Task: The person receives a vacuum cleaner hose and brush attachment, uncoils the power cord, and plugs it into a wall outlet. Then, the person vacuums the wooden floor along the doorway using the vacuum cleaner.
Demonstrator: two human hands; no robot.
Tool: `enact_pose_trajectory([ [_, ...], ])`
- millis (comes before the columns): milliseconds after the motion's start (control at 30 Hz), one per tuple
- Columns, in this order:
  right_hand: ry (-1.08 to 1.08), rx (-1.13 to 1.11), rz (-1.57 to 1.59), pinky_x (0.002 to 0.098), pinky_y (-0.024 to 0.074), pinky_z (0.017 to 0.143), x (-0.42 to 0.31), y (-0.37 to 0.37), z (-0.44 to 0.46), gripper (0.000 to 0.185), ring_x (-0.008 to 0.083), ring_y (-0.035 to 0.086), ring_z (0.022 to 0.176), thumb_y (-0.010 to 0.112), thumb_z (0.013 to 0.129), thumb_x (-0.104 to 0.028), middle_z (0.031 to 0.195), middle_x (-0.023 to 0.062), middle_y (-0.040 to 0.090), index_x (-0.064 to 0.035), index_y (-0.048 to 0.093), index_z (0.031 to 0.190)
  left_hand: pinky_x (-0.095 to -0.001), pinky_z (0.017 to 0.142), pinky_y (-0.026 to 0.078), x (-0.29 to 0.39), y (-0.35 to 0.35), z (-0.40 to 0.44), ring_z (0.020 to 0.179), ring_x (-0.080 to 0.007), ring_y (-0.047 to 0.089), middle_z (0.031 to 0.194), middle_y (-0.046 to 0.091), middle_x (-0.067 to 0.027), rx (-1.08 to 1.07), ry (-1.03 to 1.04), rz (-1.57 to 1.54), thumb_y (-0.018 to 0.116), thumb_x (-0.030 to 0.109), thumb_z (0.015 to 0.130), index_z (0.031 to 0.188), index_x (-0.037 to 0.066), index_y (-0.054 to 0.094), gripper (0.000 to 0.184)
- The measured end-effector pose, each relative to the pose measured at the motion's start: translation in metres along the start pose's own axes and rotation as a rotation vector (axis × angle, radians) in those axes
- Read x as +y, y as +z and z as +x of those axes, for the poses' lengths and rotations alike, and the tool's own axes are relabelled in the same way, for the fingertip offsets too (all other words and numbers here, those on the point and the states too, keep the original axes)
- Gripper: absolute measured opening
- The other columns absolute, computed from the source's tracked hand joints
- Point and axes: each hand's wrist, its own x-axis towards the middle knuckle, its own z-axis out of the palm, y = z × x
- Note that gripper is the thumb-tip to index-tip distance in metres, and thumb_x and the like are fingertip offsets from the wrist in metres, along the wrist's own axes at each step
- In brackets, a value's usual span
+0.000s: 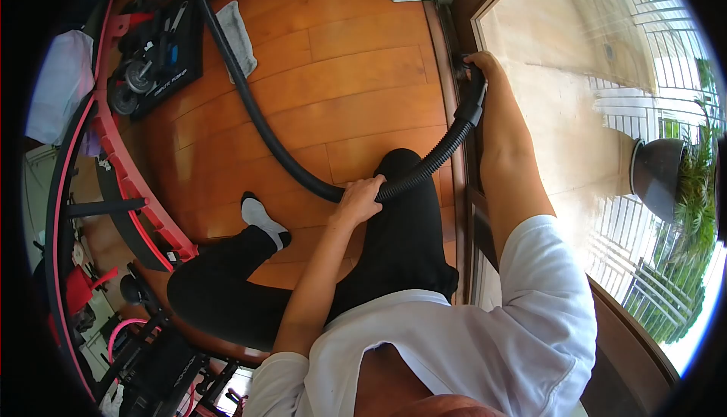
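A black vacuum cleaner hose [261,126] curves down from the top of the view, crosses over my thigh and rises again to the right. My left hand [360,200] is closed around its middle, just above my knee. At the hose's far end, my right hand [485,67] grips the black vacuum handle [471,103]. That handle is down by the sliding door track [452,61], alongside the glass door frame. The nozzle end is hidden by my right hand and the frame.
Wooden floor [363,69] spreads ahead, with a grey cloth [237,41] lying on it. On the left stand a red and black frame [125,152], a black board with small weights [163,57] and other exercise gear. Outside the glass door [560,61] is a potted plant [659,175].
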Motion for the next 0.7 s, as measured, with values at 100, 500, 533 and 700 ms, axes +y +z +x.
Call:
enact_pose_trajectory([
  [100,-0.004,-0.030,-0.166,0.0364,0.0491,0.042,-0.009,-0.004,0.018,0.020,0.0254,0.058,0.047,0.063,0.081,-0.012,0.062,0.0174,0.059,0.0068,0.058,0.081,-0.0453,0.088,0.041,0.008,-0.005,0.002,0.097,-0.0323,0.057,0.096,0.062,-0.0153,0.013,0.008,0.001,0.061,0.000,0.069,0.107,0.003,0.052,0.040],
  [500,-0.452,0.129,0.210,0.0280,0.0458,0.043,-0.005,-0.015,-0.116,0.045,0.0145,0.053,0.048,0.058,0.088,-0.019,0.065,0.0088,0.056,0.0044,0.048,0.125,-0.0439,0.090,0.038,-0.009,-0.002,-0.015,0.101,-0.0290,0.056,0.097,0.062,-0.0100,0.039,0.019,0.115,0.066,-0.002,0.066,0.103,0.007,0.054,0.040],
  [533,-0.448,0.118,0.251,0.0270,0.0456,0.044,-0.002,-0.018,-0.126,0.047,0.0138,0.052,0.049,0.057,0.089,-0.018,0.066,0.0086,0.056,0.0034,0.044,0.128,-0.0435,0.090,0.038,-0.012,-0.001,-0.015,0.101,-0.0286,0.055,0.097,0.062,-0.0097,0.034,0.016,0.109,0.066,-0.002,0.067,0.103,0.008,0.054,0.040],
  [700,-0.456,0.002,0.475,0.0228,0.0448,0.046,0.018,-0.031,-0.158,0.048,0.0120,0.052,0.054,0.051,0.093,-0.021,0.073,0.0097,0.057,-0.0005,0.039,0.135,-0.0414,0.091,0.036,-0.019,-0.002,-0.016,0.101,-0.0273,0.054,0.096,0.062,-0.0079,0.038,0.036,0.114,0.067,-0.001,0.067,0.104,0.010,0.055,0.040],
])
